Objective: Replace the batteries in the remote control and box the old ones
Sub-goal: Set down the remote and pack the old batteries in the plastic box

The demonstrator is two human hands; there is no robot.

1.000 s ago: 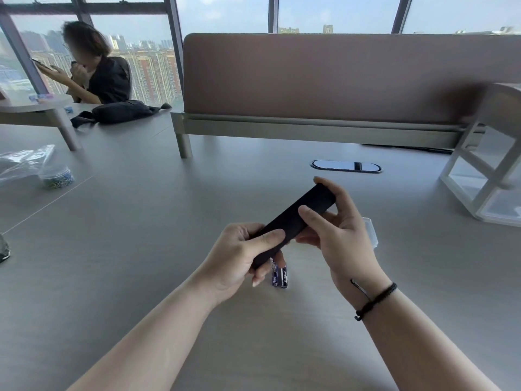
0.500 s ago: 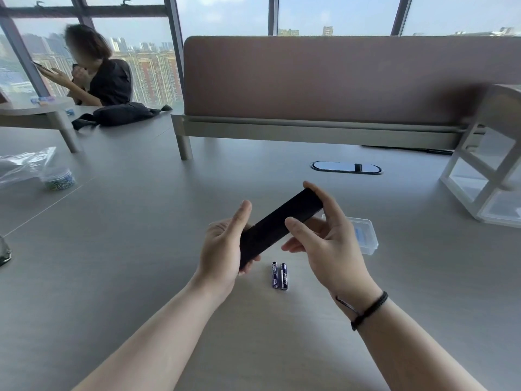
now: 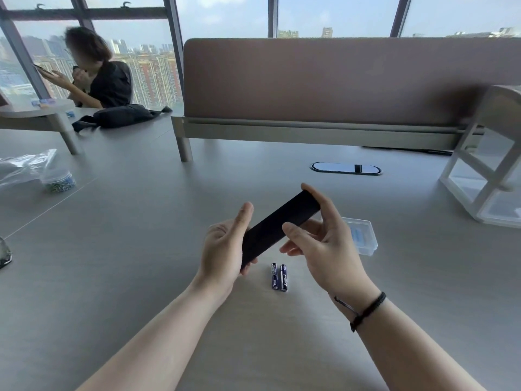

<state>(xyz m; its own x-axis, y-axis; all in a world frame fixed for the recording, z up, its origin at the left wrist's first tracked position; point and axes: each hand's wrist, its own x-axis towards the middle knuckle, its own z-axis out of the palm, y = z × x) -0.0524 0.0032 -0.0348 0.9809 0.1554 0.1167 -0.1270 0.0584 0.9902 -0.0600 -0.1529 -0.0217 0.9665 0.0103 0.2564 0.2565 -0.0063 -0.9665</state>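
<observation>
- Head view: both your hands are raised over the grey tabletop [image 3: 112,277], with the black remote control [image 3: 277,227] held between them, tilted so its far end points up and to the right
- Left hand [image 3: 225,249]: your grip cups the near, lower end of the remote; the thumb stands straight up beside the edge, and fingertips show curled under the body. Hold looks loose, not clamped
- Right hand [image 3: 324,249]: your grip is closed on the far end of the remote, index finger over the top corner, thumb pressed on the near long edge
- Whether the battery cover is on or off: cannot tell, the face towards the camera is plain black
- Two batteries [image 3: 279,277] lie side by side, touching, on the tabletop just below the hands, purple-blue wrap
- Clear plastic box [image 3: 362,235] sits on the tabletop just right of your right hand, partly hidden behind it; something blue shows inside
- Black cord bracelet [image 3: 366,310] on your right wrist
- White open-frame rack [image 3: 485,176] at the far right edge
</observation>
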